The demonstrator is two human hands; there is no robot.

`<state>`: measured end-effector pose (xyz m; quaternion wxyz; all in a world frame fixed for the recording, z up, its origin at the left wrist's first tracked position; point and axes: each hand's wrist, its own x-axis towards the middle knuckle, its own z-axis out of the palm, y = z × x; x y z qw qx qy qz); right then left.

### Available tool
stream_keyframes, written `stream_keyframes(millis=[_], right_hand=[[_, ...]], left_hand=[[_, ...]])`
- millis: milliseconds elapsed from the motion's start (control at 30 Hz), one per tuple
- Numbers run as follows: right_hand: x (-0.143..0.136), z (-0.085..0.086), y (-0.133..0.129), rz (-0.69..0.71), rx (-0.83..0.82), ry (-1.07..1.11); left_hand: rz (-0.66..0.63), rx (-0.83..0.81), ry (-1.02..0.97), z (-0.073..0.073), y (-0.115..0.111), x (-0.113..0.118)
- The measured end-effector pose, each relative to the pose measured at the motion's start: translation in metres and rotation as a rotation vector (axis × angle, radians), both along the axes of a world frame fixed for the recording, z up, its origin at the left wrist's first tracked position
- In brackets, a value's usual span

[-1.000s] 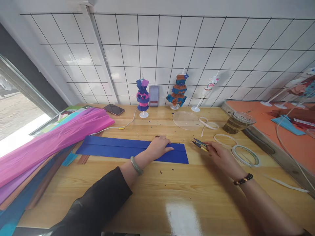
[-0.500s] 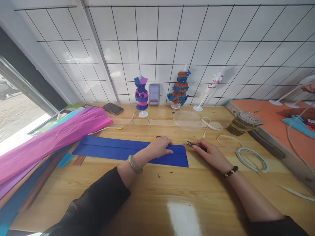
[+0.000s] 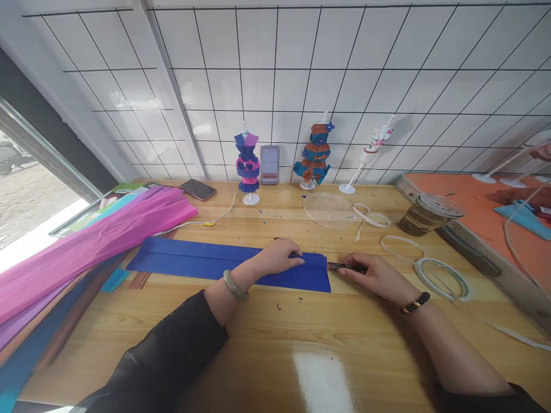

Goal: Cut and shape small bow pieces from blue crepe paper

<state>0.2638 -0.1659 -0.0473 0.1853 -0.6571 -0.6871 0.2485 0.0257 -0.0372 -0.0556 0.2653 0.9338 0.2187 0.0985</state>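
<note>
A long strip of blue crepe paper (image 3: 189, 258) lies flat on the table, with a lengthwise fold line along its upper part. My left hand (image 3: 279, 256) rests on the strip near its right end, fingers curled and pressing the paper, thumb toward the right. In my right hand (image 3: 381, 279) is a small pair of scissors (image 3: 333, 266) with dark handles. Their blades point left and meet the strip's right edge near the fold line. How far the blades are apart is too small to tell.
Coloured crepe paper (image 3: 142, 223) is piled at the left, near a phone (image 3: 198, 190). Small dress forms (image 3: 248, 166) stand along the tiled wall. On the right are a clear disc (image 3: 329, 210), tape rolls (image 3: 443, 280), a lidded cup (image 3: 430, 215) and an orange mat (image 3: 451, 189).
My right hand has turned and lowered slightly, bringing the scissors from above the paper's corner down to its right edge. My left hand stays almost in place on the strip.
</note>
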Motion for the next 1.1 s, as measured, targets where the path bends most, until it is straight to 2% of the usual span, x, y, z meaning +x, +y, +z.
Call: stream_keyframes(millis=[767,1100], right_hand=[[-0.017,-0.007,0.007,0.033,0.14,-0.253],[-0.016,-0.008,0.008,0.051,0.126,-0.235]], left_hand=[[0.04,-0.016,-0.024,-0.005,0.001,0.001],[0.063,-0.033,-0.007,-0.006,0.002,0.002]])
